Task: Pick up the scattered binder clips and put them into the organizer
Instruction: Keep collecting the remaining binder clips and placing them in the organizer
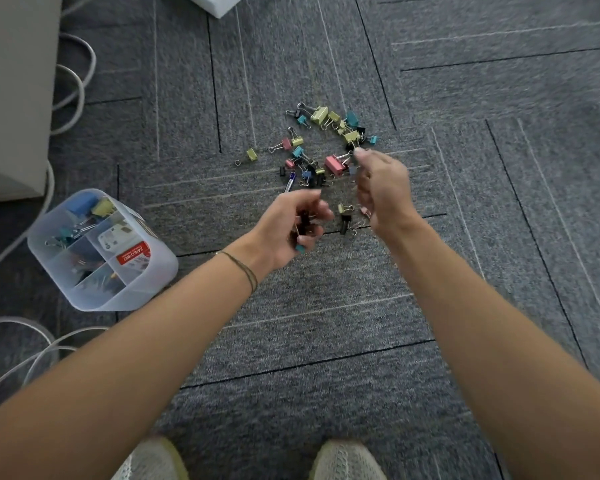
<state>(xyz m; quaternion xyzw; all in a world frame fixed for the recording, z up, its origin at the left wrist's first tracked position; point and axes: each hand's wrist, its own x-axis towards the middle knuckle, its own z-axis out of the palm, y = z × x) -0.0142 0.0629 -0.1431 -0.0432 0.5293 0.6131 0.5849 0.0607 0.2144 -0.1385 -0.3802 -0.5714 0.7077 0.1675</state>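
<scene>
Several coloured binder clips [321, 147] lie scattered on the grey carpet ahead of me: yellow, pink, teal, blue and black. My left hand [291, 226] is cupped and holds a bunch of small clips, mostly black with one teal. My right hand [381, 188] hovers over the pile and pinches a small blue clip by its fingertips, beside a large pink clip [334, 164]. The translucent organizer [146, 282] stands on the floor to the left, with some clips inside its compartments.
A grey cabinet [14, 98] rises at the far left, with white cables [73, 84] looping beside it and more cables near the organizer. A white box corner [219, 3] shows at the top. My two shoes [347, 459] are at the bottom edge.
</scene>
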